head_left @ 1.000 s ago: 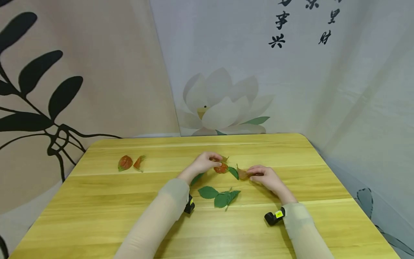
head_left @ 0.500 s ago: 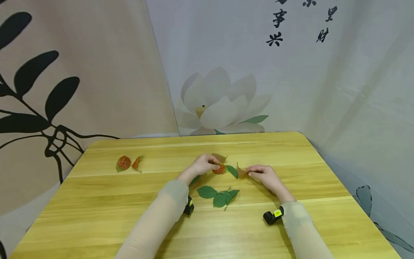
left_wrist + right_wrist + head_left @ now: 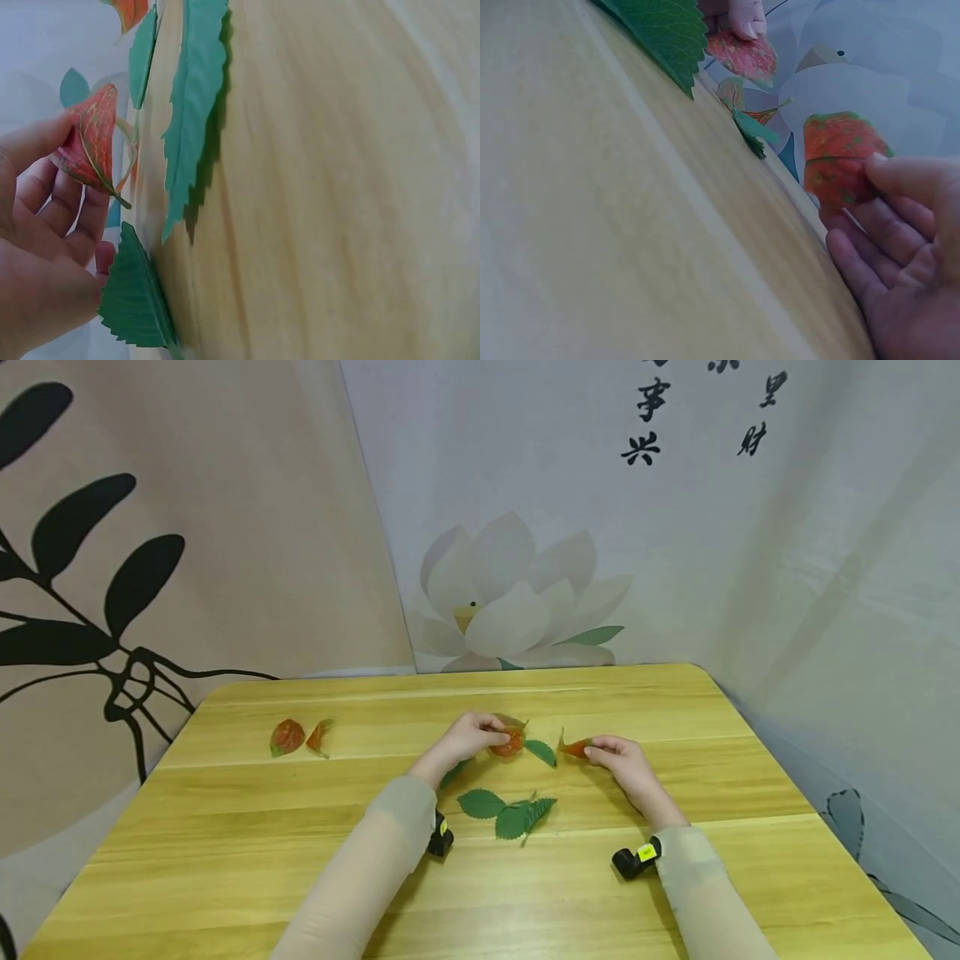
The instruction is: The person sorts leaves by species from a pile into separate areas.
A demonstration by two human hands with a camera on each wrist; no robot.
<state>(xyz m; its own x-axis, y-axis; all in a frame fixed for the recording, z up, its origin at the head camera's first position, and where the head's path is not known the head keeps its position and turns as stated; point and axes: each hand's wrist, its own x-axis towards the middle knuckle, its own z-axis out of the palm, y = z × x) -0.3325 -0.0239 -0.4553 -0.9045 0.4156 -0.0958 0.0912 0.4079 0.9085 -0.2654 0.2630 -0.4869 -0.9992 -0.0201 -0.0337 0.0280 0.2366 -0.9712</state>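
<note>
My left hand [image 3: 468, 739] pinches a red-orange leaf [image 3: 510, 742] between thumb and fingers; the left wrist view shows this red leaf [image 3: 94, 139] raised, with pale veins and a short stem. My right hand [image 3: 624, 768] pinches a second red-orange leaf [image 3: 576, 749]; in the right wrist view this mottled leaf [image 3: 844, 159] has green edges and stands tilted up. Between the two hands lies a green leaf [image 3: 541, 752]. A brownish leaf [image 3: 512, 721] lies just behind the left fingers, partly hidden. Another green leaf [image 3: 454, 773] is half covered by the left wrist.
Several toothed green leaves [image 3: 513, 821] lie together nearer the front of the wooden table [image 3: 300, 843]. At the far left rest a red-orange leaf [image 3: 288, 737] and a smaller curled one [image 3: 319, 738]. A printed cloth [image 3: 517, 485] hangs behind the table's back edge.
My right hand has lifted its leaf slightly up and to the right, away from the green leaf, and the leaf has turned. The left hand has tilted its leaf, staying nearly in place.
</note>
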